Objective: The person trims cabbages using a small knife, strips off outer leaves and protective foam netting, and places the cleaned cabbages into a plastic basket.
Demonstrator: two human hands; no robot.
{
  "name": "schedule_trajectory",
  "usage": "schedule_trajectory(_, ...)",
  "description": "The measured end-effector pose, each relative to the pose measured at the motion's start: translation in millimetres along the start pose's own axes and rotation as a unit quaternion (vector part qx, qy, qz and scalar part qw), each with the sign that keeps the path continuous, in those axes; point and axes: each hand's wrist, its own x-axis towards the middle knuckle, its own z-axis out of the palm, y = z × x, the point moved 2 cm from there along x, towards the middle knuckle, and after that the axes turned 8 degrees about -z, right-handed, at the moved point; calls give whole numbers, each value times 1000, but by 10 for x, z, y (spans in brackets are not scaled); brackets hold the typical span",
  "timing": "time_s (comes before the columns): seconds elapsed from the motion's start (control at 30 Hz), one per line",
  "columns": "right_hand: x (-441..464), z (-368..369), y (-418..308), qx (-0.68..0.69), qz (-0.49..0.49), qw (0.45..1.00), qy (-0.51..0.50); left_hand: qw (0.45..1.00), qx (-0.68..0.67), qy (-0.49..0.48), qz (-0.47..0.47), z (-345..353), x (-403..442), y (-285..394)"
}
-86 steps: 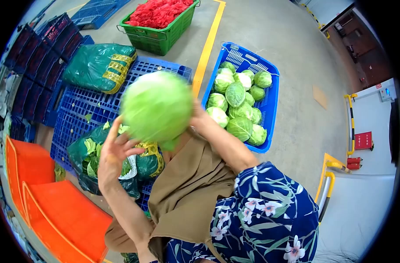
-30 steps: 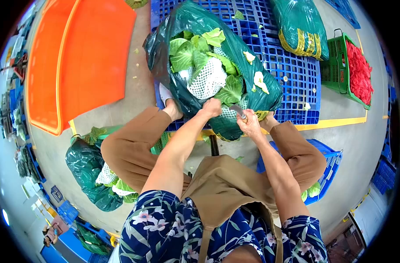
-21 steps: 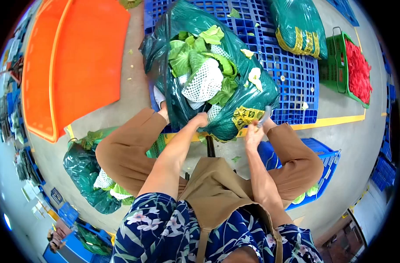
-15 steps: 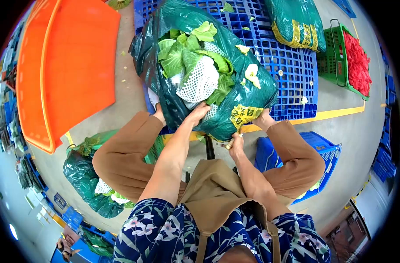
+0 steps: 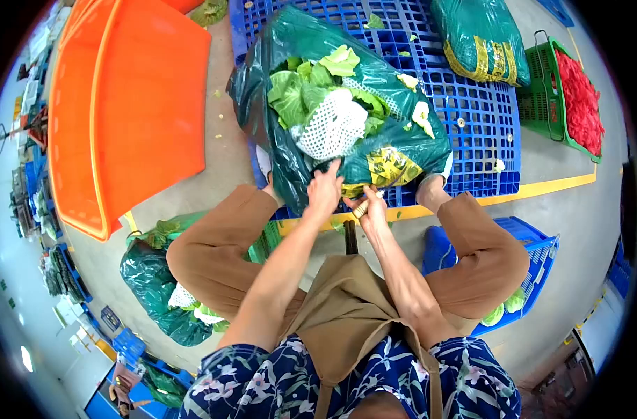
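A dark green plastic bag [image 5: 301, 42] with a yellow printed patch lies in front of me, its top torn wide. Inside show green cabbage leaves [image 5: 290, 98] and a cabbage in white foam netting [image 5: 334, 126]. My left hand [image 5: 324, 192] rests at the bag's near edge, just below the netting, fingers apart and stretched forward. Close beside it, my right hand [image 5: 374, 209] is closed around a small tool with a pale ribbed handle [image 5: 361, 209], apparently a knife; its far end is hard to make out. That hand touches the bag's yellow-printed edge.
The bag lies on a blue plastic pallet [image 5: 482, 140], with another green bag [image 5: 475, 35] behind. An orange bin [image 5: 150, 105] stands left, a green crate [image 5: 542, 91] of red material right. A bag [image 5: 147, 279] and blue crate [image 5: 535, 258] flank my legs.
My left hand has slid off the netted cabbage to the bag's near edge. My right hand has moved up and closer to it with the tool. The view has shifted slightly.
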Motion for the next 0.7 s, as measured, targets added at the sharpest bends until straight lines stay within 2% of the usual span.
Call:
schedule_trajectory(0.1,-16,-29,-10,49,14,998,-24,989,-67,59,117,182,-110,-248)
schedule_trajectory(0.17,-5,-113,-26,65,4,998,0,983,-41,-12,178,234,-238,-241)
schedule_trajectory(0.2,-9,-178,-48,87,26,995,26,971,-8,-86,225,154,-350,-158)
schedule_trajectory(0.23,-44,-250,-76,60,15,996,61,965,-4,-93,247,222,-410,-159)
schedule_trajectory(0.3,-93,-334,-136,35,15,999,38,941,24,-118,317,342,-511,-116)
schedule_trajectory(0.33,-100,-337,-127,69,4,996,54,931,66,-178,312,394,-511,-87)
schedule_trajectory(0.4,-79,-353,-131,76,2,996,43,930,80,-219,283,471,-492,-90)
schedule_trajectory(0.47,-235,-109,-298,122,-8,992,-8,938,36,-219,265,486,-436,-127)
schedule_trajectory(0.57,-91,68,-533,165,-30,985,-35,937,-115,-253,212,281,-435,86)
schedule_trajectory(0.6,-215,270,-703,153,-21,987,-50,938,-117,-271,183,242,-425,180)
schedule_trajectory(0.63,-40,165,-669,160,-1,986,-46,938,-137,-267,175,313,-412,181)
schedule_trajectory(0.7,271,-98,-464,51,-43,997,-40,935,-25,-255,243,648,-348,23)
